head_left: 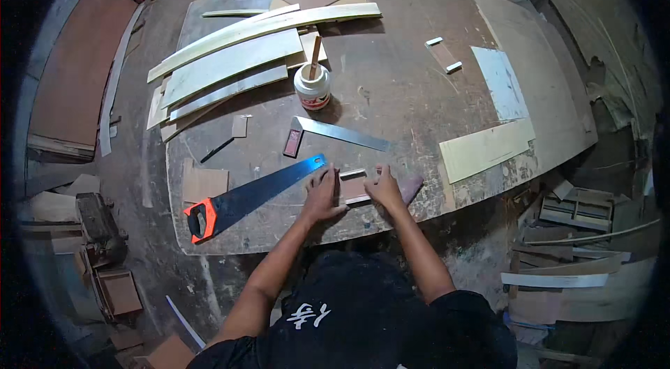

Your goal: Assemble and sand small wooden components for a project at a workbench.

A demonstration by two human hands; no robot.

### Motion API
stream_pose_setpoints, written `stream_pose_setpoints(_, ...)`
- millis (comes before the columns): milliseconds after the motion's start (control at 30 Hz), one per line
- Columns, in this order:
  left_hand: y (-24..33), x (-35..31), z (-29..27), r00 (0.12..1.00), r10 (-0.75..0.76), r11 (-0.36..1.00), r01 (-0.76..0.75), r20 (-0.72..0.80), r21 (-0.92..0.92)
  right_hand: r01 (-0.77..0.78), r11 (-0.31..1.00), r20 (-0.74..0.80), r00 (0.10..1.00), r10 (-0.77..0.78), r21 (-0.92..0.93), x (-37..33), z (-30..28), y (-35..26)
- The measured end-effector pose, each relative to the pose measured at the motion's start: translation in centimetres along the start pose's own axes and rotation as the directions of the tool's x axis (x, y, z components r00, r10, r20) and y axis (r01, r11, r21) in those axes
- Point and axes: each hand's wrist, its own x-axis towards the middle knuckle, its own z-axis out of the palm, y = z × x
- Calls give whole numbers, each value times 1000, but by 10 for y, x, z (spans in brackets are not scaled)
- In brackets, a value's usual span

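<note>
A small brown wooden panel [354,187] with pale strips along its far and near edges lies on the table in front of me. My left hand [322,194] grips its left side, fingers bent. At its right side my right hand [385,189] is closed, thumb and fingertips at the panel's edge. Just left of my left hand is a handsaw [269,193] with an orange and black handle. A try square [342,135] with a steel blade lies beyond both hands. Behind it stands an open white glue jar [312,90] with a wooden stick [315,56] in it.
Long pale boards [234,65] are stacked at the far left of the table [398,41]. A dark pen [217,150] and small wooden squares [206,184] lie at the left. Another small stripped panel [444,55], a white sheet [500,83] and a pale board [486,151] are at the right.
</note>
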Motion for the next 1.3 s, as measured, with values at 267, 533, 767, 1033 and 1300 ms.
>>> stream_pose_setpoints(267, -20, 6, 1, 993, 119, 991, -118, 12, -66, -82, 897, -155, 988, 15, -435, -24, 34, -55)
stream_pose_setpoints(533, -28, 3, 4, 959, 237, 949, -263, -156, -176, -81, 813, -173, 985, -24, -577, -23, 52, -53)
stream_pose_setpoints(767, -25, 1, -3, 973, 142, 927, -195, -183, -319, -161, 895, -190, 978, 87, -415, -33, 17, -94)
stream_pose_setpoints(1033, 6, 25, 1, 953, -17, 955, -74, -304, -289, -118, 985, -319, 945, 72, -129, -26, -87, -90)
stream_pose_setpoints(1300, 65, 101, -1, 939, 119, 951, -201, -322, -233, 95, 981, -345, 938, -31, 171, 12, -194, -33)
